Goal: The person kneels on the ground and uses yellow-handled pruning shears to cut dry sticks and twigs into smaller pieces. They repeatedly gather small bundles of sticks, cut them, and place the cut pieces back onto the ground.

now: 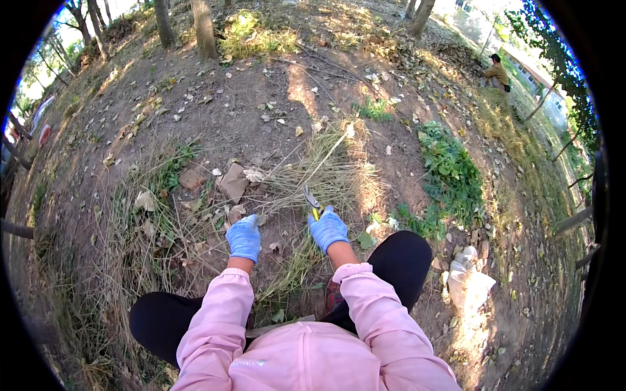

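My right hand (329, 228), in a blue knit glove, grips a pair of pruning shears (311, 198) by their yellow handles. The metal blades point up and away from me, over a heap of cut dry grass (313, 178). To its left, my left hand (244, 238), in a matching glove, is low over the soil with its fingers bent near some dry stalks and a dead leaf; whether it pinches a stalk cannot be made out. Green and dry grass (293, 273) lies between my forearms. A flat brown stone (233, 183) rests beyond my left hand.
Leafy green plants (452, 176) grow at the right. A whitish plastic bag (468, 283) lies beside my right knee. Tangled dry grass (142, 234) covers the left side. Tree trunks (203, 29) stand at the far edge, and another person (496, 73) sits far off at the upper right.
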Demonstrator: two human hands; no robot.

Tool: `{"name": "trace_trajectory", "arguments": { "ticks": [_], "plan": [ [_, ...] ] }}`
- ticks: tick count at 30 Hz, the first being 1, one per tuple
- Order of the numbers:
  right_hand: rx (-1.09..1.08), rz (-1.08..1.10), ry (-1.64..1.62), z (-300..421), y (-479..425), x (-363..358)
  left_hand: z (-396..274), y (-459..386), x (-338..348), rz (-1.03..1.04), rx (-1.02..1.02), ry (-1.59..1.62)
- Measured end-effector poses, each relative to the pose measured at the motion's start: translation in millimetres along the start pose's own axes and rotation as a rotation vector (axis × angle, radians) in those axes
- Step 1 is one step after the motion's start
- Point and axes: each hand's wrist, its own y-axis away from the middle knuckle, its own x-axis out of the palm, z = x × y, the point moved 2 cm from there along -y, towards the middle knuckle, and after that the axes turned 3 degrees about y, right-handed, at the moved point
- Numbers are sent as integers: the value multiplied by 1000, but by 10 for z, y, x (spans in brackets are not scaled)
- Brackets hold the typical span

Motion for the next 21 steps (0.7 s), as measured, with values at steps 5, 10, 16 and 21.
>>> {"name": "trace_trajectory", "arguments": {
  "ticks": [5, 10, 16, 21],
  "plan": [
    [-19, 55, 27, -45, -48, 140, 60, 92, 15, -32, 24, -19],
    [-67, 46, 84, 9, -28, 222, 177, 102, 37, -42, 76, -27],
    [-45, 119, 94, -43, -104, 253, 108, 97, 53, -8, 161, -112],
    [53, 155, 25, -176, -176, 347, 183, 136, 4, -33, 212, -199]
  ]
}}
